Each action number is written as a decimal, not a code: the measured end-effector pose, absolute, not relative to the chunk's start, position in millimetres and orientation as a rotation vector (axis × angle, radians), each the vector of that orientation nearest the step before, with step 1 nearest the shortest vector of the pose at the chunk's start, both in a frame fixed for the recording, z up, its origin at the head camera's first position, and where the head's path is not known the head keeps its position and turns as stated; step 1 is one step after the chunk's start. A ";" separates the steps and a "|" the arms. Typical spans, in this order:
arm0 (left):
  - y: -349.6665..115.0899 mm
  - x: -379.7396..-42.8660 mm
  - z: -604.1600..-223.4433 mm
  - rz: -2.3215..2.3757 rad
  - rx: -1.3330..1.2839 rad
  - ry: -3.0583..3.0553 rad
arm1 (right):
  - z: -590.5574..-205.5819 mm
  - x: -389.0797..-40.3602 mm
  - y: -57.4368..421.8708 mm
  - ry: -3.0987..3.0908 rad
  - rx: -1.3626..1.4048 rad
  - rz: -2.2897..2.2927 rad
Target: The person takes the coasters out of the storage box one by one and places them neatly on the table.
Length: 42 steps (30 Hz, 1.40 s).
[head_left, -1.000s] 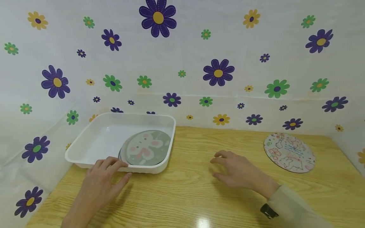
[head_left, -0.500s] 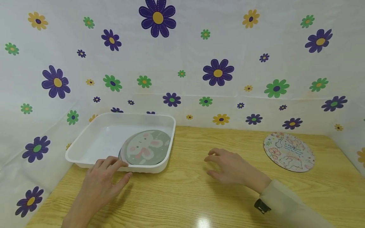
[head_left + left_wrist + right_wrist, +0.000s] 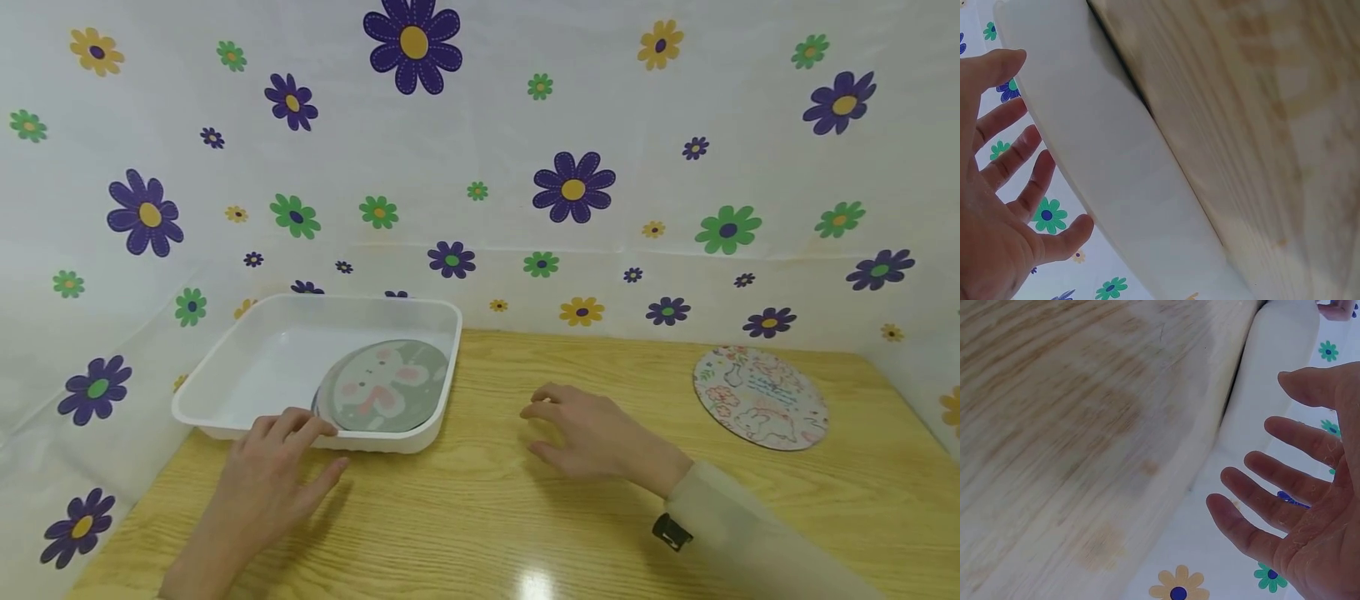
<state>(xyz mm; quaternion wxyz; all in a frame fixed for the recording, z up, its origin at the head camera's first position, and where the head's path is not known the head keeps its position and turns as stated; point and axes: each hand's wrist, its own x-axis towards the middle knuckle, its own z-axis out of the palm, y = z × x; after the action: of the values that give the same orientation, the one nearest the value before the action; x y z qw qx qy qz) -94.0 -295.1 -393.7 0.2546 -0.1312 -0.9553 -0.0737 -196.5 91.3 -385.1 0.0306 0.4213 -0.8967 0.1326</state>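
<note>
A white plastic tray (image 3: 397, 442) stands at the left of the table, and my left hand (image 3: 262, 483) rests its fingertips on the near rim. That hand's thumb is held away from the tray wall (image 3: 1104, 144). Inside the tray, at its right end, lie overlapping round mats; the top one is a grey-green bunny mat (image 3: 390, 387) that mostly covers those under it. My right hand (image 3: 592, 429) hovers over the table right of the tray, fingers loosely bent and spread, holding nothing. Its wrist view shows the relaxed fingers (image 3: 1272, 481) apart from the tray.
Another round mat (image 3: 761, 400), pale with rabbit and flower drawings, lies flat at the right rear of the wood-grain table (image 3: 465, 533). Behind and at the sides hangs a white cloth (image 3: 495, 133) printed with flowers. A dark buckle (image 3: 672, 532) sits at the right sleeve cuff.
My right hand has moved left and slightly away from me across the table, toward the tray. The left hand, tray and mats have stayed in place.
</note>
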 end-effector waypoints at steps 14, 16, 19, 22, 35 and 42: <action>-294.9 -93.7 -394.5 -0.211 -0.343 -2.603 | -378.2 -204.5 66.2 -2.697 1.328 0.399; -294.7 -93.3 -394.4 -0.209 -0.340 -2.607 | -377.2 -205.5 62.4 -2.676 1.332 0.394; -294.8 -93.3 -394.2 -0.209 -0.339 -2.606 | -375.2 -207.5 56.8 -2.662 1.336 0.390; -295.1 -93.7 -394.2 -0.212 -0.340 -2.603 | -373.5 -209.5 52.2 -2.660 1.339 0.402; -293.5 -92.7 -397.0 -0.226 -0.334 -2.600 | -367.8 -214.8 29.1 -2.663 1.416 0.450; -294.4 -95.1 -394.9 -0.219 -0.337 -2.596 | -360.7 -217.3 11.0 -2.642 1.443 0.455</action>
<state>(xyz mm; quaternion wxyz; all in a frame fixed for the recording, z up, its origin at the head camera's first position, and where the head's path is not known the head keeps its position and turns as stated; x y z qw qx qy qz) -95.1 -294.4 -394.9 0.2545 -0.1240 -0.9557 -0.0806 -217.3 11.0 -360.7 0.0485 0.4735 -0.8667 0.1492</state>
